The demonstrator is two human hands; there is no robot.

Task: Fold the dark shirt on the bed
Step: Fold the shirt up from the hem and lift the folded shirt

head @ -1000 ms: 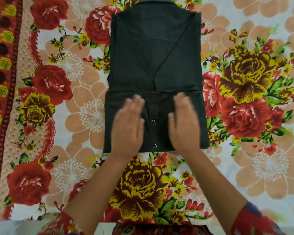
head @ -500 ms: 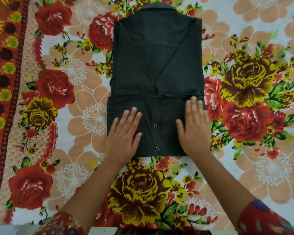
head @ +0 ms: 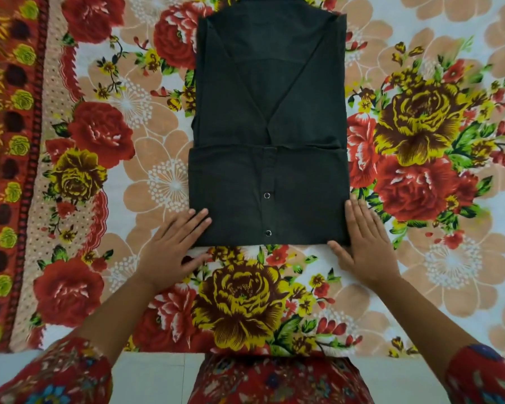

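Observation:
The dark shirt (head: 270,112) lies flat on the flowered bedsheet (head: 438,258), sleeves folded in over the back and its bottom part turned up, showing a placket with two snap buttons. My left hand (head: 174,252) rests flat at the shirt's near left corner, fingertips touching the edge. At the near right corner my right hand (head: 365,246) lies flat, fingers along the shirt's side and thumb at the fold. Both hands hold nothing, fingers extended. The collar end runs out of view at the top.
The bed's near edge (head: 158,371) runs across the bottom, with my red patterned clothing (head: 274,380) against it. A red and yellow border band (head: 12,170) of the sheet runs down the left side. Bare sheet surrounds the shirt on all sides.
Both hands slid off the folded lower panel, outward and toward me, and now rest at its two near corners. The shirt itself has kept its shape.

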